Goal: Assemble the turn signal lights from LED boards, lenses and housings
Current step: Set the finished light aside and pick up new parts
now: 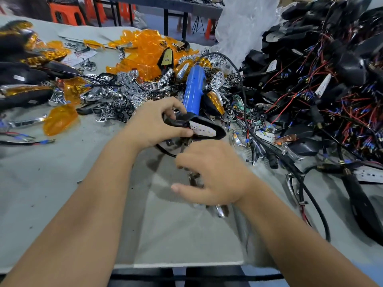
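Nearest the lens, two bare forearms reaching up from the bottom edge over the grey worktop (62, 183). Right hand (213, 175) at centre, fingers curled around something small and shiny, too hidden to name. Left hand (157, 123) just above it, thumb and fingers pinching a black housing (207, 129) with a white LED board (202, 129) already seated inside, a black cable trailing from it toward the lower hand. No lens on that housing yet.

Judged from this: one unit mid-build, board fitted, lens and fastening left to do. Finished-looking lights (24, 94) with orange covers stacked at the left edge, so some output done. Plenty left: loose orange lenses (143, 50) heaped at upper centre, chrome reflectors (124, 94) spread across the middle, and a large tangle of wired black housings (321, 83) filling the right side. Blue power screwdriver (191, 88) lying among the parts just above the hands, untouched.
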Available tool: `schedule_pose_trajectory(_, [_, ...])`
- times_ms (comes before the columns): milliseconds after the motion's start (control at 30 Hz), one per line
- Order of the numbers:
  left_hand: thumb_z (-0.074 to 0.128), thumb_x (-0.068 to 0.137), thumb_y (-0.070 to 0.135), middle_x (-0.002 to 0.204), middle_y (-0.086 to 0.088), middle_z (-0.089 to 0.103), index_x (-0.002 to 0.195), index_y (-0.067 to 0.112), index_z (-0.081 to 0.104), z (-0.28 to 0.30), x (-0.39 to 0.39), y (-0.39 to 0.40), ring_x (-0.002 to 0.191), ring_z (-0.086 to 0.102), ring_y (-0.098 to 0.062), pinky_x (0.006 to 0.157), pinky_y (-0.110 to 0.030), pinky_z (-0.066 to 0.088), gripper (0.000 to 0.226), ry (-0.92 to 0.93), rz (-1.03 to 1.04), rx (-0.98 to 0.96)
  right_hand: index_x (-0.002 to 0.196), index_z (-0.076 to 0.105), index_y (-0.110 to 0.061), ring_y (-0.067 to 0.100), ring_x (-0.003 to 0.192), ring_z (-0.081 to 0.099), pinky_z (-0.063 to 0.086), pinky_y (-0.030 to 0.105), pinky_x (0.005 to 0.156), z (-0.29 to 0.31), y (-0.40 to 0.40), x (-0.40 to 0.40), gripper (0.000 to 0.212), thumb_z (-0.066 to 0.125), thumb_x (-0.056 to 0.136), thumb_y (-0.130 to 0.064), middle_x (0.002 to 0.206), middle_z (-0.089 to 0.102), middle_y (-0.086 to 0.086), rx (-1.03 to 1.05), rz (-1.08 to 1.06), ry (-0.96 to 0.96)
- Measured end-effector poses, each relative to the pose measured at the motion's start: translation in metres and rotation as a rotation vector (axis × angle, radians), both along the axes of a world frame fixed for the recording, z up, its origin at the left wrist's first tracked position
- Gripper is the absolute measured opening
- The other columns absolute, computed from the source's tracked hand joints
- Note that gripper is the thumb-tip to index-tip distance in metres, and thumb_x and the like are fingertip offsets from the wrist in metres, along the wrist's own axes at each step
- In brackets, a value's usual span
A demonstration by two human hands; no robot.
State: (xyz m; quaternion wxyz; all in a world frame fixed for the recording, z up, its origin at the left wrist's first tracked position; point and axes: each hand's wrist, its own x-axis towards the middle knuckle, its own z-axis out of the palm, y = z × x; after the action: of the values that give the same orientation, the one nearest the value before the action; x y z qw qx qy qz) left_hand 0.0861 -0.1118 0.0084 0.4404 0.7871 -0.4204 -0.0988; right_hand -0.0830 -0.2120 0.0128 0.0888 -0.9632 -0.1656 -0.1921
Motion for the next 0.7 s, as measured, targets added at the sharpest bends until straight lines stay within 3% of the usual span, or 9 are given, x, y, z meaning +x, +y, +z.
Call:
schedule_pose_trajectory(100, [0.072, 0.084, 0.048, 0.078, 0.007, 0.068, 0.096, 0.034, 0.064, -0.002, -0.004, -0.005, 0.064, 0.059, -0.009, 0.059, -0.029, 0.043, 0.02, -0.062, 0.112, 0.018, 0.077, 0.053, -0.019, 0.017, 0.072, 0.045, 0.037, 0.033, 0.064, -0.003, -0.014, -0.003, 0.045, 0.039, 0.081, -0.062, 0.068, 0.046, -0.011, -0.032, -0.163, 0.173])
schedule_pose_trajectory(167, [0.06, 0.094, 0.048, 0.069, 0.01, 0.065, 0.092, 0.027, 0.065, -0.003, -0.001, -0.007, 0.052, 0.053, -0.003, 0.048, -0.022, 0.041, 0.022, -0.026, 0.247, -0.051, 0.077, 0.05, -0.025, 0.015, 0.073, 0.044, 0.033, 0.03, 0.064, -0.006, -0.033, -0.001, 0.029, 0.051, 0.086, -0.053, 0.063, 0.039, -0.013, 0.022, -0.276, 0.184])
schedule_pose_trajectory(233, [0.051, 0.099, 0.047, 0.051, 0.016, 0.056, 0.086, 0.025, 0.064, -0.004, 0.004, -0.007, 0.04, 0.043, 0.003, 0.039, -0.015, 0.034, 0.029, 0.14, 0.346, -0.184, 0.081, 0.056, -0.022, 0.015, 0.074, 0.048, 0.038, 0.03, 0.062, -0.008, -0.051, 0.001, 0.025, 0.054, 0.09, -0.045, 0.063, 0.04, -0.014, 0.026, -0.436, 0.171])
schedule_pose_trajectory(300, [0.049, 0.101, 0.046, 0.048, 0.016, 0.05, 0.085, 0.025, 0.06, -0.004, 0.011, -0.005, 0.043, 0.043, -0.001, 0.041, -0.017, 0.033, 0.028, 0.383, 0.373, -0.361, 0.084, 0.061, -0.019, 0.014, 0.073, 0.051, 0.044, 0.03, 0.061, -0.011, -0.065, 0.007, 0.024, 0.052, 0.094, -0.04, 0.066, 0.047, -0.012, 0.019, -0.564, 0.105])
schedule_pose_trajectory(367, [0.049, 0.103, 0.041, 0.055, 0.013, 0.049, 0.087, 0.023, 0.057, -0.005, 0.014, -0.006, 0.045, 0.041, -0.004, 0.04, -0.018, 0.031, 0.025, 0.604, 0.342, -0.533, 0.088, 0.062, -0.017, 0.017, 0.076, 0.056, 0.049, 0.035, 0.063, -0.013, -0.07, 0.015, 0.024, 0.047, 0.099, -0.033, 0.073, 0.057, -0.007, -0.028, -0.66, 0.023])
schedule_pose_trajectory(433, [0.048, 0.103, 0.038, 0.059, 0.009, 0.048, 0.091, 0.02, 0.056, -0.005, 0.015, -0.007, 0.043, 0.035, -0.004, 0.037, -0.016, 0.028, 0.023, 0.705, 0.331, -0.601, 0.089, 0.061, -0.014, 0.022, 0.079, 0.058, 0.05, 0.04, 0.069, -0.015, -0.073, 0.021, 0.026, 0.043, 0.101, -0.03, 0.08, 0.062, 0.0, -0.058, -0.728, -0.015])
schedule_pose_trajectory(533, [0.045, 0.104, 0.041, 0.055, 0.009, 0.045, 0.091, 0.019, 0.057, -0.001, 0.017, -0.004, 0.039, 0.029, -0.003, 0.035, -0.016, 0.023, 0.029, 0.829, 0.335, -0.654, 0.078, 0.055, -0.01, 0.024, 0.074, 0.055, 0.046, 0.037, 0.063, -0.013, -0.078, 0.024, 0.027, 0.045, 0.099, -0.025, 0.075, 0.057, 0.003, -0.001, -0.765, -0.077])
schedule_pose_trajectory(700, [0.037, 0.104, 0.048, 0.051, 0.012, 0.035, 0.089, 0.017, 0.059, 0.006, 0.016, 0.01, 0.034, 0.023, -0.003, 0.032, -0.015, 0.016, 0.041, 1.203, 0.031, -0.71, 0.08, 0.058, -0.012, 0.024, 0.073, 0.054, 0.036, 0.031, 0.061, 0.028, -0.077, 0.058, 0.023, 0.047, 0.095, -0.027, 0.077, 0.06, 0.002, 0.178, -0.781, -0.172])
